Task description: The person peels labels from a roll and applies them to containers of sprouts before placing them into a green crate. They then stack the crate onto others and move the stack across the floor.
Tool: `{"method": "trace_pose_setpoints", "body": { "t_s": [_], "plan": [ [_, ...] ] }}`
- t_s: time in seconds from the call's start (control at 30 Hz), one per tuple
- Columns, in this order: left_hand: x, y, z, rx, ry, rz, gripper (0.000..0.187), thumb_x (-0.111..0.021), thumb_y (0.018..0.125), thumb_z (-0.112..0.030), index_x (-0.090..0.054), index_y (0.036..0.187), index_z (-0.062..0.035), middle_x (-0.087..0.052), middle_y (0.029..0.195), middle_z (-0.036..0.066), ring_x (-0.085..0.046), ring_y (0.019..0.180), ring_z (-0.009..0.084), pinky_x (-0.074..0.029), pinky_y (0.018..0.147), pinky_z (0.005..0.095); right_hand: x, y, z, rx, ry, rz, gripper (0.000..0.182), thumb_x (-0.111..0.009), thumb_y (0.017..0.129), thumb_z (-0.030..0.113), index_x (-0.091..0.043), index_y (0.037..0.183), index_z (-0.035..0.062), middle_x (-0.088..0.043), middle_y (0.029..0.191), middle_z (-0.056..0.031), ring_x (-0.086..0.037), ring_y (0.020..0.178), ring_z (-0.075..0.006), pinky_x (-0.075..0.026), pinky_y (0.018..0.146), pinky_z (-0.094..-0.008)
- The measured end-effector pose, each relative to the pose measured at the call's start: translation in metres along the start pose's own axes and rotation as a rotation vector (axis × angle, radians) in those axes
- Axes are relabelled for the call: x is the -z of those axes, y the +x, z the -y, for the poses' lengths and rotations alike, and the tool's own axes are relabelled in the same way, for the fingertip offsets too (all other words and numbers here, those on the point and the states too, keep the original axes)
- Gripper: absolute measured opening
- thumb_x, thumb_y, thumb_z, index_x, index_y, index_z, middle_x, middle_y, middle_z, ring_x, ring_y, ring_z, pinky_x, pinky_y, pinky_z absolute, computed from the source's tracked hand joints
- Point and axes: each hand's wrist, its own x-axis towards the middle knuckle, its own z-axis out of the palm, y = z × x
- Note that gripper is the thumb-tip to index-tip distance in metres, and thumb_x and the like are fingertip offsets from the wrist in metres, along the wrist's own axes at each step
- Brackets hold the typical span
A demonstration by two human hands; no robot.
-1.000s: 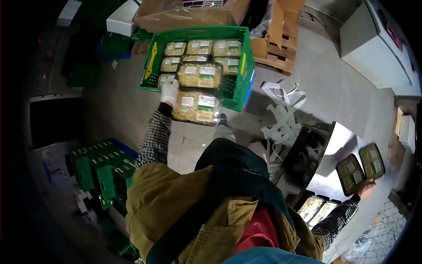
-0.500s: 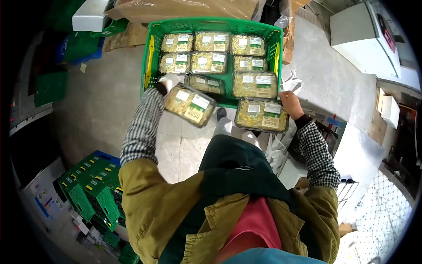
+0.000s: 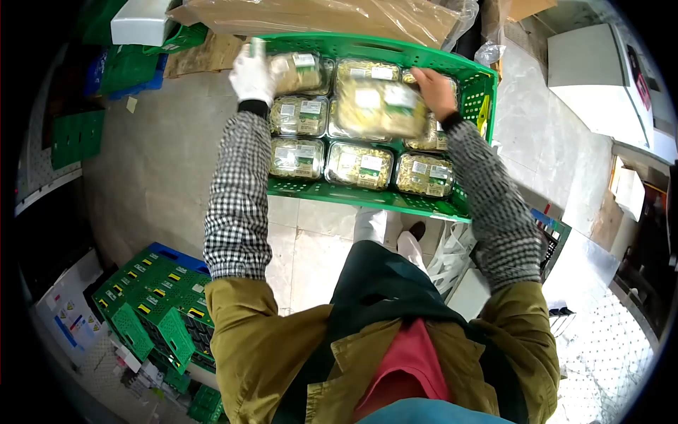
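Note:
A green crate [image 3: 367, 200] holds rows of clear plastic packs of pale yellow-green food, possibly bean sprouts. My left hand [image 3: 252, 76], in a white glove, grips the left end of one food pack [image 3: 296, 73] above the crate's far left corner. My bare right hand [image 3: 436, 92] holds a second food pack [image 3: 381, 108] by its right end, over the middle of the crate. This pack is blurred by motion and hides part of those beneath. Along the near side lie three packs, the middle one [image 3: 359, 166] flat with its labels up.
Behind the crate is a cardboard box [image 3: 318, 15] with plastic film. Stacked green crates [image 3: 152, 290] with yellow clips stand at lower left. A white cabinet [image 3: 590, 67] stands at right. My feet are on the floor below the crate's near edge.
Both hands have moved away from my body, from the crate's near side to over its far rows, each with a pack. Packs now lie along the near side. The crate appears nearer.

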Motion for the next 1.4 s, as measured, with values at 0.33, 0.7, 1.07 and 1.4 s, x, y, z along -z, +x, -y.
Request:
{"method": "trace_pose_setpoints", "body": {
  "t_s": [0.33,0.7,1.07,1.4],
  "plan": [
    [-0.031,-0.008,-0.025,-0.599,0.181,0.209,0.040,-0.047,0.089,-0.023,-0.051,0.128,-0.0157,-0.051,0.131,0.007,-0.041,0.125,0.0288,-0.027,0.108,0.0391,0.054,-0.205,-0.013,0.183,0.094,-0.124,0.018,-0.058,0.084,0.015,-0.058,0.098,0.0030,-0.059,0.092,-0.0153,-0.060,0.085,-0.0318,-0.049,0.074,-0.0390],
    [0.117,-0.224,-0.362,-0.655,0.109,0.044,0.035,-0.059,0.085,-0.018,-0.055,0.116,-0.0032,-0.055,0.121,0.015,-0.054,0.107,0.0319,-0.044,0.090,0.0379,0.507,-0.746,-0.240,-0.878,-0.806,-1.206,0.037,-0.060,0.086,0.019,-0.048,0.117,0.0017,-0.055,0.107,-0.0220,-0.053,0.101,-0.0379,-0.044,0.085,-0.0414],
    [0.140,-0.721,-0.836,-1.482,-0.510,0.778,0.038,-0.048,0.090,-0.035,-0.055,0.107,-0.0014,-0.060,0.102,0.021,-0.058,0.094,0.0360,-0.045,0.083,0.0432,0.695,-0.825,-0.420,-1.260,-1.038,-0.815,0.071,-0.033,0.090,0.058,-0.035,0.138,0.0051,-0.031,0.145,-0.0165,-0.022,0.137,-0.0285,-0.011,0.112,-0.0455],
    [0.128,-0.682,-0.808,-0.818,-0.882,0.926,0.028,-0.050,0.093,-0.028,-0.050,0.101,-0.0013,-0.063,0.083,0.018,-0.062,0.076,0.0278,-0.048,0.070,0.0373,0.677,-0.781,-0.414,-1.087,-0.835,-1.010,0.066,-0.038,0.090,0.053,-0.038,0.136,0.0061,-0.028,0.145,-0.0214,-0.021,0.138,-0.0300,-0.011,0.109,-0.0519]
  ]
}}
